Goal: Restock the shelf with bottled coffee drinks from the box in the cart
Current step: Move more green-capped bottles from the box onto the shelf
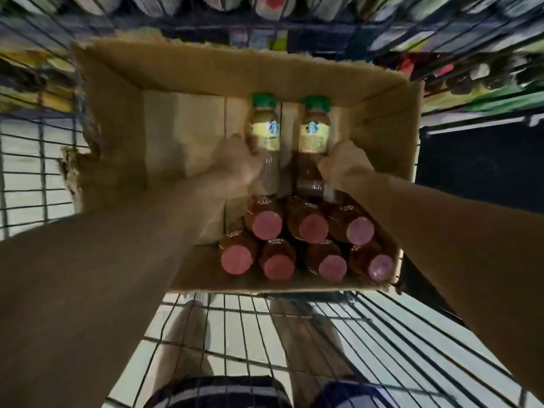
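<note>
Open cardboard box [123, 119] in wire cart [265, 328], flaps up, torn at left. Two green-capped bottles held over box: left bottle [263, 134] with yellow label, gripped low by left hand [235, 160]; right bottle [314, 136] likewise in right hand [344, 166]. Seven pink-capped bottles [313, 225] upright in near right corner, two rows.

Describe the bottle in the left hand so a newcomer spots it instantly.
Find the open brown cardboard box in the wire cart. Two green-capped, yellow-labelled coffee bottles are held above seven pink-capped ones. The left hand grips the left green-capped bottle, with the blue-tinted logo.
</note>
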A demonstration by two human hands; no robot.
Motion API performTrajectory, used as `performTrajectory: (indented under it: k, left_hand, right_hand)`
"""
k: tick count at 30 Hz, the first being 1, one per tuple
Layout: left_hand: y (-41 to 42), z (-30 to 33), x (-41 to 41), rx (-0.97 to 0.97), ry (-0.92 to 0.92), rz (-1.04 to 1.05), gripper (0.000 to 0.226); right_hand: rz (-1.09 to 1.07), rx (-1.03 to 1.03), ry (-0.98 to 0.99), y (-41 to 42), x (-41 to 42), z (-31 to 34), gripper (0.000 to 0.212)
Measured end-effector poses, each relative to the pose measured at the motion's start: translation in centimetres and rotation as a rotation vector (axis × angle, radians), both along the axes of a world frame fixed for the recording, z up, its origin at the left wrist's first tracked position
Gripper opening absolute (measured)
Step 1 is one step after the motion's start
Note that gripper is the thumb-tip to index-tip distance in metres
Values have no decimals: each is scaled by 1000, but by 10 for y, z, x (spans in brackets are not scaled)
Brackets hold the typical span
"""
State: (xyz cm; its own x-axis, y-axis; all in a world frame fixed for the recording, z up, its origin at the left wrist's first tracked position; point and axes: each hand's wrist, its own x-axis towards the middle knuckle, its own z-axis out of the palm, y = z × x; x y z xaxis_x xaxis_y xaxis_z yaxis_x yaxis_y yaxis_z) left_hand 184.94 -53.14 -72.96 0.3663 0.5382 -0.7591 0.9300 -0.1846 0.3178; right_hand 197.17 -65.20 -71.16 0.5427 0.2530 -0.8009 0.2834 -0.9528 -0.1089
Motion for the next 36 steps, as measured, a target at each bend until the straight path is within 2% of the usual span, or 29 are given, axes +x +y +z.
performTrajectory:
  k: [6, 10, 16, 18, 23, 28, 34, 36]
  left_hand:
    - [-6, -13, 8, 20, -62, 120, 54]
    - [-9, -23, 10, 3, -155, 172, 49]
    - [-3, -36, 8, -41, -118, 295, 56]
    - [-1, -34, 8, -52, -117, 269, 50]
    - [0, -23, 13, -55, -118, 195, 29]
    - [11, 0, -2, -84, -153, 194, 27]
    - [26, 65, -28, -135, -276, 244, 20]
    - [37, 93, -35, -98, -314, 235, 33]
  right_hand:
    - [-250, 149, 102, 9, -3, -30, 63]
    - [-259, 205, 102, 19, -12, -41, 56]
    - [-289, 224, 97, 19, -20, -50, 77]
    - [-301, 238, 113, 15, -20, -51, 74]
    - [-363, 256, 118, 14, -24, -47, 53]
    - [-355, 316, 68, 15, -36, -16, 49]
    - [-396, 436, -27, 23, -62, 49, 47]
    - [-400, 500, -69, 30, -70, 76, 47]
